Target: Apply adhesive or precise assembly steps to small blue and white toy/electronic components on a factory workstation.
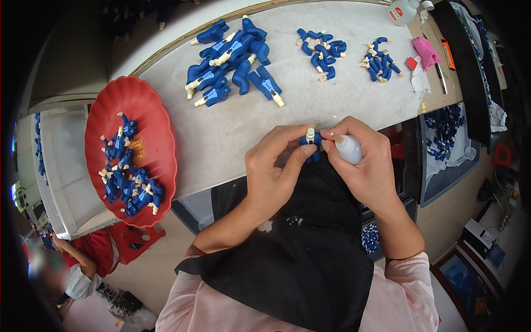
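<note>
My left hand [271, 169] pinches a small blue doll torso [311, 140] between thumb and fingers, its cream neck peg pointing up. In my right hand [368, 163] is a white squeeze bottle [349, 150], tilted with its narrow tip toward the torso. The thumb and forefinger of that hand meet at the torso's side; whether they also pinch a small part there I cannot tell. Both hands are over the near edge of the worktable [221, 141]. Beyond them lie a heap of blue torsos [241, 76] and two groups of small blue arms [325, 51] with cream hands.
A red scalloped dish [169, 130] with several blue figures is at the left. A clear bottle [402, 11], a pink cloth [426, 52] and an orange marker [447, 54] lie at the far right. A bin [470, 160] of blue parts stands below. Another person [80, 271] sits lower left.
</note>
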The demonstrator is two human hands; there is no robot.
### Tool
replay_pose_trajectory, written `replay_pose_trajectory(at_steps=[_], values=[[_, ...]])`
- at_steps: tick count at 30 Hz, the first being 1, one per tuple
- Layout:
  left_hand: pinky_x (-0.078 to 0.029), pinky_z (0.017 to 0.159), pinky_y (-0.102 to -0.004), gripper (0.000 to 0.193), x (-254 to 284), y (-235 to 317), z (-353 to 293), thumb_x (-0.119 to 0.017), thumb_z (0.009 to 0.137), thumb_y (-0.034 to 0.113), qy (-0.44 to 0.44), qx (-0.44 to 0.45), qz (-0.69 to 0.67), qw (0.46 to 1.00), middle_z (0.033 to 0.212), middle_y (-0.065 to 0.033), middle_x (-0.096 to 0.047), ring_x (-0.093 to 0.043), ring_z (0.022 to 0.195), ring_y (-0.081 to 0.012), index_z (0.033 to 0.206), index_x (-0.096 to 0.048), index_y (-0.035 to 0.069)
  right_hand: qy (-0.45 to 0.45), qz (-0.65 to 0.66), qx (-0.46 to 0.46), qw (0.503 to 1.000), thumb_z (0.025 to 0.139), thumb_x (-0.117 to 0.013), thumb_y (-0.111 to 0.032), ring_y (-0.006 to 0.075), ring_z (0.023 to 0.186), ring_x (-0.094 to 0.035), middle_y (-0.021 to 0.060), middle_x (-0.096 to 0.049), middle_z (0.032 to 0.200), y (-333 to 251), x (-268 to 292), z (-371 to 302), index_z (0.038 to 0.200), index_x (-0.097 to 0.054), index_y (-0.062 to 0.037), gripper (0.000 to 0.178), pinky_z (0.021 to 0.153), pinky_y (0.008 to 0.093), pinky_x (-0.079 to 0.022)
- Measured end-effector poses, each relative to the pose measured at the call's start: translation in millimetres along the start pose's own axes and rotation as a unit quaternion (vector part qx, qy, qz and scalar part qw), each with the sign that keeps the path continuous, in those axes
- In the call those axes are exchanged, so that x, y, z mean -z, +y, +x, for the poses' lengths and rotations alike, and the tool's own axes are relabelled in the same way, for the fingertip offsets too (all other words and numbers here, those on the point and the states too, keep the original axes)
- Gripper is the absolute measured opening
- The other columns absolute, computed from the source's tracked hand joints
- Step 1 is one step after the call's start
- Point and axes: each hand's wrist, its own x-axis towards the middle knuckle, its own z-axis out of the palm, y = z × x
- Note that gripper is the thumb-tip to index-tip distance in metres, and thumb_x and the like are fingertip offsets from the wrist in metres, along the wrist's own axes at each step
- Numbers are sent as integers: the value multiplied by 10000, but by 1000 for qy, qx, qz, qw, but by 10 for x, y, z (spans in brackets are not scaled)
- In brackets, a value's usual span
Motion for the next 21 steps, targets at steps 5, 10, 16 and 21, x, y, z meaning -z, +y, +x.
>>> replay_pose_trajectory(at_steps=[5,10,16,21], values=[[-452,700,-225,197,-11,5,12,-586,758,1,3,10,4,1000,893,-92,-589,-567,784,-126,946,-540,-39,2,-3,2,1000,648,-601,-14,314,623,-559,139,-553,688,18,-5,15,745,-522,-9,125,538,333,-434],[-452,718,-233,204,-6,-2,12,-580,760,-4,-1,14,-5,1000,904,-96,-587,-568,811,-137,955,-532,-38,-6,-9,2,1000,646,-598,-10,322,632,-559,140,-555,691,-2,5,24,749,-518,-6,130,543,338,-437],[-452,722,-235,204,-14,5,22,-577,760,-10,1,28,-7,1000,904,-96,-587,-568,815,-138,957,-530,-37,2,-4,8,1000,646,-597,-4,323,626,-555,138,-554,690,10,-10,31,745,-517,-7,127,539,338,-434],[-453,716,-233,203,-17,8,19,-576,760,-12,1,33,-11,999,904,-93,-588,-568,813,-137,956,-529,-36,1,-7,4,1000,644,-598,-1,322,627,-554,137,-554,693,10,-13,29,750,-518,-11,133,537,337,-433]])
